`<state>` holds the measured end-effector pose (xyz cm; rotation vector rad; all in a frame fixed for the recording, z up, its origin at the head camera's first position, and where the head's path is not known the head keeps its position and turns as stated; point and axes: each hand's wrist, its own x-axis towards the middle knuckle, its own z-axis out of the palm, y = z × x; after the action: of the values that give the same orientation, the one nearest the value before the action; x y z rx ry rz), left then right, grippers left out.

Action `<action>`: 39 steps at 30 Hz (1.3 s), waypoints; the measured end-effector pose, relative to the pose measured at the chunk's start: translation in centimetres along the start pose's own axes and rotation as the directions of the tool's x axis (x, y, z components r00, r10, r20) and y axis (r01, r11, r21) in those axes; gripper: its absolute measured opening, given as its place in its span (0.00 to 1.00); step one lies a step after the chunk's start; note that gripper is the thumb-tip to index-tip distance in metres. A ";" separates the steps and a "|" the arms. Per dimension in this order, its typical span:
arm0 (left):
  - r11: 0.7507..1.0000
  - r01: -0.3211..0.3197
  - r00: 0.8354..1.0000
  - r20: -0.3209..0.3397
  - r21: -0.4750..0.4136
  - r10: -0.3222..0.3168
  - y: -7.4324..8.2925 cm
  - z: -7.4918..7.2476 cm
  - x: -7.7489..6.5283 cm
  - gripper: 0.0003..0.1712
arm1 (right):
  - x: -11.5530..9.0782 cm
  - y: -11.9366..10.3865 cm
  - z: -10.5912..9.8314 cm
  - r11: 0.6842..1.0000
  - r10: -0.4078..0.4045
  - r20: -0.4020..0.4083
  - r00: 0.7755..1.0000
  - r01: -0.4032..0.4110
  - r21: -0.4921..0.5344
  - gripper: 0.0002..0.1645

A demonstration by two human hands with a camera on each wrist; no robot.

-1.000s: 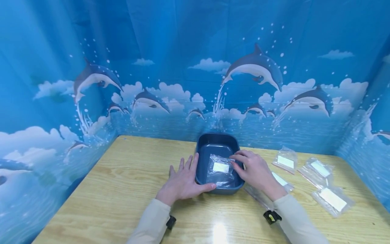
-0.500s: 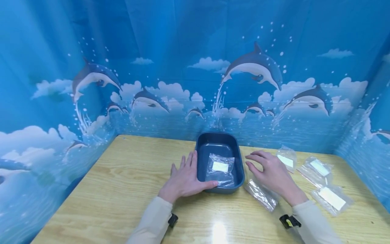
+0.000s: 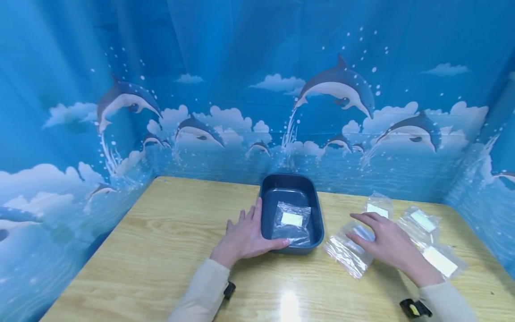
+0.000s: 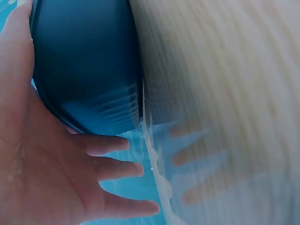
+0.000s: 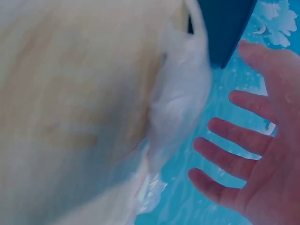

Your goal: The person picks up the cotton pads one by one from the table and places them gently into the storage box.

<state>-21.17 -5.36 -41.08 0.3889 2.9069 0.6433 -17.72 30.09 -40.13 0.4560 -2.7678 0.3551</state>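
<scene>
Wood-grain table [image 3: 161,237], left hand [image 3: 244,242] spread against a dark blue rectangular tub [image 3: 284,195], labelled zip bag [image 3: 291,219] lying inside, second zip bag [image 3: 347,252] just outside, right hand [image 3: 388,241] over it with fingers parted, three further zip bags [image 3: 441,261] beyond.

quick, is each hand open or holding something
Left hand: open, touching the dark blue tray.
Right hand: open, holding nothing, near a clear bag.

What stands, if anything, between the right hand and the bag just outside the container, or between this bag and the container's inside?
Nothing visible stands between the right hand and that bag. Only the right wall of the container stands between the bag and the inside.
</scene>
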 end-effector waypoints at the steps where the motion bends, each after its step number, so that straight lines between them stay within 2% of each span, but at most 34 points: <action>1: 1.000 -0.001 1.000 -0.001 -0.001 0.001 0.0 0.0 0.0 0.80 | -0.2 0.3 0.1 1.000 0.009 0.012 1.000 -0.009 0.003 0.34; 5: 1.000 -0.002 1.000 0.001 -0.020 0.002 0.0 0.0 0.0 0.79 | -1.1 1.0 0.3 1.000 0.024 0.046 0.999 -0.024 0.019 0.33; 13: 0.999 0.020 0.999 0.027 -0.033 -0.019 0.0 0.0 0.0 0.79 | -2.3 1.8 0.9 0.999 -0.003 0.113 0.994 -0.002 0.049 0.27; 21: 0.999 0.014 0.999 0.048 -0.033 -0.013 0.0 -0.3 -0.1 0.81 | -2.4 2.6 1.4 0.991 -0.127 -0.019 0.992 0.128 0.050 0.16; 25: 0.999 0.004 0.998 0.056 -0.036 -0.002 0.0 -0.4 -0.1 0.82 | -2.4 3.1 1.5 0.986 -0.154 -0.038 0.987 0.156 0.052 0.11; 29: 0.999 -0.001 0.998 0.057 -0.038 0.003 0.0 -0.4 -0.1 0.82 | -2.4 3.2 1.3 0.991 -0.124 -0.019 0.992 0.124 0.055 0.09; 35: 0.998 0.017 0.998 0.059 -0.057 -0.013 0.1 -0.2 0.1 0.82 | -2.3 3.0 0.5 0.992 -0.007 0.106 0.994 -0.006 0.127 0.17; 39: 0.998 0.034 0.997 0.066 -0.059 -0.030 0.2 -0.2 0.3 0.82 | -2.3 3.2 0.4 0.989 0.006 0.110 0.994 -0.023 0.147 0.17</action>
<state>-21.50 -5.20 -40.85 0.3485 2.8187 0.6973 -16.87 33.57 -41.92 0.5052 -2.8635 0.5575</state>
